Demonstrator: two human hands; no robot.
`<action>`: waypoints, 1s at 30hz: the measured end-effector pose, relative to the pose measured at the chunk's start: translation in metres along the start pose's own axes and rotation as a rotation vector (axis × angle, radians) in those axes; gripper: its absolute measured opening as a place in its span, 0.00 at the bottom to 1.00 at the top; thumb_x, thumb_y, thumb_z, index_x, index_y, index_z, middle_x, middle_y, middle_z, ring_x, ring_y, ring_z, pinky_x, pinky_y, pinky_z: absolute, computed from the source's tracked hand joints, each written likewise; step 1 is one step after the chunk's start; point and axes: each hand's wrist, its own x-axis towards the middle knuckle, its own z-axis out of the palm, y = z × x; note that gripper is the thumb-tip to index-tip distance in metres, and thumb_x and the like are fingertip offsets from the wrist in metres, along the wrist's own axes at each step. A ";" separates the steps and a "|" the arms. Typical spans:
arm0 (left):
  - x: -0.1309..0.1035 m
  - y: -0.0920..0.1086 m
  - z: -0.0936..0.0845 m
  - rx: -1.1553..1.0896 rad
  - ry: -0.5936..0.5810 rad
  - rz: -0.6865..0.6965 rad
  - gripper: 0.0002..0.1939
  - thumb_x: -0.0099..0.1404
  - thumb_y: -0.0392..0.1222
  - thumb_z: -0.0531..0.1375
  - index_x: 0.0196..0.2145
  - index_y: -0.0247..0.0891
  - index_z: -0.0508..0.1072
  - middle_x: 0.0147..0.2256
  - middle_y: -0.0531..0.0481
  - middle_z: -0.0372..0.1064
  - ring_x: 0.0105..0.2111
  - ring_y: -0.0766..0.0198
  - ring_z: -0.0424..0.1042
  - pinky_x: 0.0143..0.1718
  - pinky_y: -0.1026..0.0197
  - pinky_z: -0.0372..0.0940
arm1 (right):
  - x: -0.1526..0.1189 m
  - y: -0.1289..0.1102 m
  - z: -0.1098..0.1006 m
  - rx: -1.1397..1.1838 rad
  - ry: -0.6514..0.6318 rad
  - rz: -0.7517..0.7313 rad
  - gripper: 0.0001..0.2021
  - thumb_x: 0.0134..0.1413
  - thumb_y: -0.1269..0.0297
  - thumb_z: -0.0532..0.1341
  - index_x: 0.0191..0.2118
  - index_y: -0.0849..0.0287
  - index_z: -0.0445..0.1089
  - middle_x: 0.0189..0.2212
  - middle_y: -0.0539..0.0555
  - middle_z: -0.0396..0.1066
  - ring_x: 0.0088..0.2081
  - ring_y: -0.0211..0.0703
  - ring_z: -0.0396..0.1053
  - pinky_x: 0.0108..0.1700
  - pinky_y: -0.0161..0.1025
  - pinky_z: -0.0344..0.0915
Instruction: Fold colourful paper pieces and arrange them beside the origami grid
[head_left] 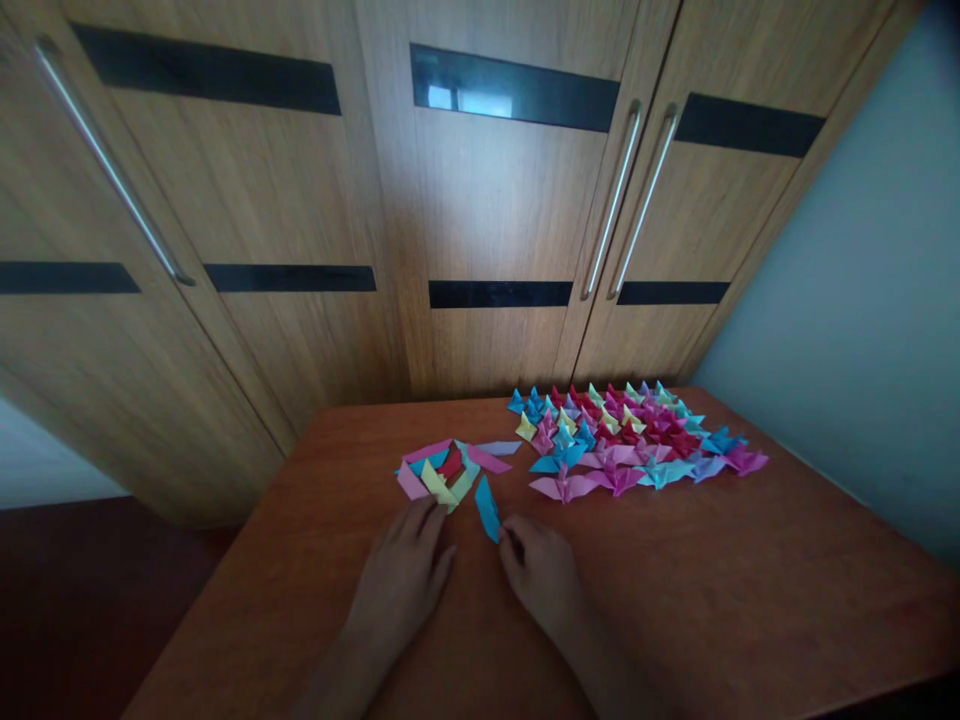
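Observation:
My right hand (pixel 544 570) pinches the lower end of a blue folded paper strip (pixel 487 508) between thumb and fingers, just above the table. My left hand (pixel 405 565) rests palm down with its fingers stretched out. Its fingertips reach the near edge of a loose group of folded paper pieces. A pale yellow piece (pixel 438 483) lies closest to them. Around it are a pale green piece (pixel 466 476), a red piece (pixel 450 464), pink pieces (pixel 412 481) and a lilac strip (pixel 499 448). Some of these pieces overlap.
Rows of colourful origami cranes (pixel 615 455) stand at the back right of the brown wooden table (pixel 675 590). A wooden wardrobe (pixel 487 200) with metal handles rises right behind the table. A pale wall (pixel 847 330) borders the right side.

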 end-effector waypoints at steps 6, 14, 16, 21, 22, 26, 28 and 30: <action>0.016 0.023 0.000 -0.804 -0.039 -0.267 0.23 0.58 0.45 0.59 0.51 0.40 0.66 0.43 0.44 0.73 0.41 0.56 0.73 0.44 0.54 0.66 | -0.004 -0.007 -0.004 0.374 -0.073 -0.081 0.09 0.59 0.70 0.51 0.32 0.58 0.66 0.25 0.48 0.69 0.27 0.35 0.67 0.32 0.30 0.57; 0.014 0.037 0.005 -1.125 -0.084 -0.449 0.09 0.55 0.46 0.62 0.29 0.36 0.71 0.27 0.52 0.72 0.28 0.63 0.70 0.31 0.64 0.64 | 0.000 -0.010 -0.007 0.560 -0.013 0.024 0.04 0.53 0.69 0.58 0.33 0.58 0.70 0.27 0.49 0.70 0.30 0.37 0.67 0.33 0.32 0.60; 0.011 0.037 0.008 -1.173 -0.116 -0.437 0.10 0.54 0.45 0.63 0.29 0.36 0.71 0.27 0.51 0.72 0.28 0.64 0.70 0.30 0.64 0.64 | 0.001 -0.009 -0.007 0.600 -0.036 0.009 0.04 0.51 0.68 0.59 0.32 0.58 0.72 0.29 0.49 0.71 0.32 0.38 0.67 0.35 0.33 0.61; 0.007 0.036 0.005 -1.146 -0.153 -0.388 0.10 0.53 0.46 0.64 0.25 0.36 0.72 0.24 0.52 0.71 0.27 0.64 0.69 0.30 0.64 0.63 | 0.003 -0.008 -0.012 0.782 -0.050 0.007 0.05 0.49 0.63 0.63 0.26 0.58 0.72 0.26 0.49 0.67 0.29 0.37 0.65 0.32 0.33 0.60; 0.006 0.036 0.003 -1.127 -0.147 -0.371 0.10 0.54 0.45 0.64 0.24 0.36 0.73 0.24 0.52 0.70 0.28 0.64 0.68 0.31 0.64 0.63 | 0.004 -0.008 -0.013 0.823 -0.049 0.010 0.06 0.48 0.62 0.64 0.26 0.58 0.72 0.25 0.49 0.67 0.29 0.37 0.65 0.32 0.33 0.60; 0.004 0.038 -0.002 -1.102 -0.197 -0.352 0.10 0.59 0.45 0.61 0.27 0.36 0.76 0.26 0.50 0.73 0.29 0.63 0.70 0.32 0.64 0.63 | 0.004 -0.009 -0.017 0.980 -0.074 0.101 0.08 0.48 0.60 0.64 0.26 0.59 0.71 0.24 0.48 0.67 0.28 0.36 0.64 0.30 0.32 0.60; 0.003 0.039 -0.001 -1.121 -0.215 -0.375 0.11 0.60 0.46 0.60 0.29 0.35 0.77 0.27 0.48 0.74 0.29 0.62 0.71 0.32 0.63 0.64 | 0.003 -0.010 -0.017 1.021 -0.087 0.177 0.09 0.48 0.58 0.65 0.27 0.59 0.71 0.23 0.48 0.68 0.26 0.35 0.63 0.27 0.31 0.58; 0.003 0.040 0.000 -1.129 -0.191 -0.412 0.12 0.60 0.46 0.60 0.30 0.35 0.77 0.26 0.48 0.75 0.28 0.62 0.71 0.31 0.63 0.65 | 0.003 -0.010 -0.015 1.034 -0.107 0.217 0.11 0.46 0.56 0.65 0.28 0.59 0.71 0.23 0.48 0.69 0.25 0.36 0.64 0.25 0.31 0.57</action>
